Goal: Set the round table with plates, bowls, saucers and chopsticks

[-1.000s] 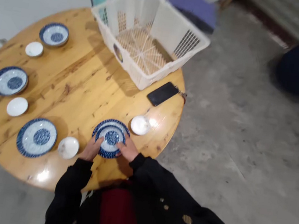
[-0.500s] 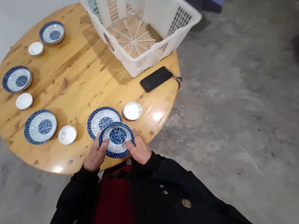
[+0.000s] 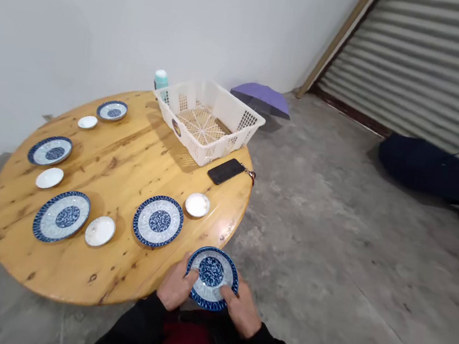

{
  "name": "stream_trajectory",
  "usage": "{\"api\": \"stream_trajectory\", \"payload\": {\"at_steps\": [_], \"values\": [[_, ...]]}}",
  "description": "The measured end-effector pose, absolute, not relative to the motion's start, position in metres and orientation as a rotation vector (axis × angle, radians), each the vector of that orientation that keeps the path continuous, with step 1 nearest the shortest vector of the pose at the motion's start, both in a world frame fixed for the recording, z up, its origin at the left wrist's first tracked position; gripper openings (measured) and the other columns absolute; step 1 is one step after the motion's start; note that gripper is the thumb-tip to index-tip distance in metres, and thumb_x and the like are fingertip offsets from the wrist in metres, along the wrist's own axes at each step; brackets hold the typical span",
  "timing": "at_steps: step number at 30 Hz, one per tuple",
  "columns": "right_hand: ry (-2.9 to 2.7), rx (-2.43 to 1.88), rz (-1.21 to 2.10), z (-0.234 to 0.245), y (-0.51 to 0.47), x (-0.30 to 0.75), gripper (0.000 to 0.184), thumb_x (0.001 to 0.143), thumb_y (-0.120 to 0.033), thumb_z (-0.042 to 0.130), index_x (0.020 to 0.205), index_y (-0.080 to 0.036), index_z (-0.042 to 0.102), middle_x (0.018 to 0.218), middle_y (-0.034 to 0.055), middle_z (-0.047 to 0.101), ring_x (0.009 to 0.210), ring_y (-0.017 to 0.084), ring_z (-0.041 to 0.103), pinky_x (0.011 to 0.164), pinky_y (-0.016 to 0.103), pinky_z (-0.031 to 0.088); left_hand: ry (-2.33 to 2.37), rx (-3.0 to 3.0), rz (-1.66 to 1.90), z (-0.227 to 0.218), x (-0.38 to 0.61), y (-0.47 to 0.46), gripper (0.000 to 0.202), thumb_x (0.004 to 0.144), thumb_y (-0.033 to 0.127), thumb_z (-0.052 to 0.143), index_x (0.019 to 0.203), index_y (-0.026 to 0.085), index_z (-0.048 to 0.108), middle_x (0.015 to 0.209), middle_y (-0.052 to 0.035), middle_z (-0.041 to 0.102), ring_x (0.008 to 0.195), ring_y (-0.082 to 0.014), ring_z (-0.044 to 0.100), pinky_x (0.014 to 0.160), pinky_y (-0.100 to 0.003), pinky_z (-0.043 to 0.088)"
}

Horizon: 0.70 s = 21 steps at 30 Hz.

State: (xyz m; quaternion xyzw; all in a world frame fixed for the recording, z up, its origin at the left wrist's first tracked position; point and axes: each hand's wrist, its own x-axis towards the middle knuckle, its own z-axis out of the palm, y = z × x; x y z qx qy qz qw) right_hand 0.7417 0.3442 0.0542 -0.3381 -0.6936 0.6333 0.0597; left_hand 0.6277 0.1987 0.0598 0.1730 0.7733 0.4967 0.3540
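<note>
Between my two hands is a blue-and-white patterned plate [image 3: 211,272], held just off the table's near right edge. My left hand [image 3: 177,284] grips its left rim, thumb on top. On the right rim, my right hand [image 3: 242,307] grips it the same way; the fingers underneath are hidden. Closest to the held plate on the table lies a matching plate [image 3: 158,220], with a small white bowl [image 3: 197,205] beside it. Another blue-rimmed plate [image 3: 61,217] and a small white dish [image 3: 100,231] lie further left.
On the round wooden table [image 3: 126,174] are more blue-rimmed plates [image 3: 50,150], small white dishes [image 3: 50,177], a black phone [image 3: 226,171], a white plastic basket [image 3: 202,151] and a turquoise bottle [image 3: 161,79]. A purple umbrella [image 3: 261,95] and a dark umbrella [image 3: 426,168] are on the floor.
The plate in my hands has moved right, away from above the matching plate, and past the table edge. My view has tilted up, showing the wall and a shutter.
</note>
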Motion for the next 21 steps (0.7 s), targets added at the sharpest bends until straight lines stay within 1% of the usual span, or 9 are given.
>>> {"api": "stream_trajectory", "payload": {"at_steps": [4,9,11,14,17,21], "values": [[-2.094,-0.967,1.952,0.059,0.372,0.741,0.046,0.066,-0.037,0.052,0.103,-0.014,0.069,0.1,0.0112,0.076,0.095,0.03,0.069,0.09,0.041,0.053,2.1,0.484,1.194,0.067,0.63,0.223,0.05,0.09,0.036,0.045,0.135,0.015,0.054,0.127,-0.0135,0.068,0.115,-0.0296,0.063,0.106,-0.044,0.046],[-2.156,-0.869,1.941,0.067,0.453,0.744,0.043,0.068,-0.038,0.05,0.097,-0.014,0.07,0.093,0.01,0.076,0.087,0.027,0.069,0.084,0.037,0.054,2.14,0.517,1.199,0.073,0.635,0.301,0.049,0.09,0.036,0.046,0.134,0.018,0.056,0.124,-0.0112,0.07,0.117,-0.0295,0.063,0.108,-0.044,0.044],[-2.179,-0.867,1.925,0.071,0.497,0.752,0.046,0.068,-0.041,0.05,0.098,-0.013,0.071,0.092,0.0107,0.076,0.086,0.028,0.069,0.082,0.037,0.054,2.134,0.522,1.225,0.075,0.643,0.344,0.049,0.088,0.037,0.049,0.134,0.02,0.057,0.122,-0.0099,0.071,0.119,-0.0292,0.062,0.11,-0.044,0.043],[-2.222,-0.908,1.882,0.077,0.563,0.766,0.053,0.069,-0.044,0.051,0.106,-0.012,0.07,0.097,0.0125,0.076,0.091,0.03,0.07,0.085,0.038,0.054,2.138,0.489,1.226,0.079,0.657,0.409,0.051,0.087,0.038,0.052,0.135,0.022,0.056,0.121,-0.0079,0.072,0.119,-0.0286,0.062,0.11,-0.042,0.043],[-2.264,-0.926,1.863,0.082,0.619,0.775,0.055,0.069,-0.046,0.053,0.109,-0.012,0.07,0.101,0.0136,0.076,0.095,0.031,0.071,0.088,0.039,0.054,2.119,0.433,1.184,0.086,0.67,0.461,0.052,0.089,0.038,0.05,0.138,0.022,0.052,0.118,-0.0068,0.073,0.112,-0.0273,0.065,0.103,-0.04,0.047],[-2.302,-0.88,1.973,0.085,0.668,0.767,0.053,0.069,-0.046,0.054,0.105,-0.01,0.071,0.095,0.0138,0.076,0.089,0.031,0.071,0.085,0.038,0.055,2.097,0.387,1.181,0.095,0.67,0.499,0.05,0.092,0.043,0.048,0.136,0.02,0.053,0.111,-0.0073,0.074,0.101,-0.0257,0.068,0.096,-0.038,0.05]]}}
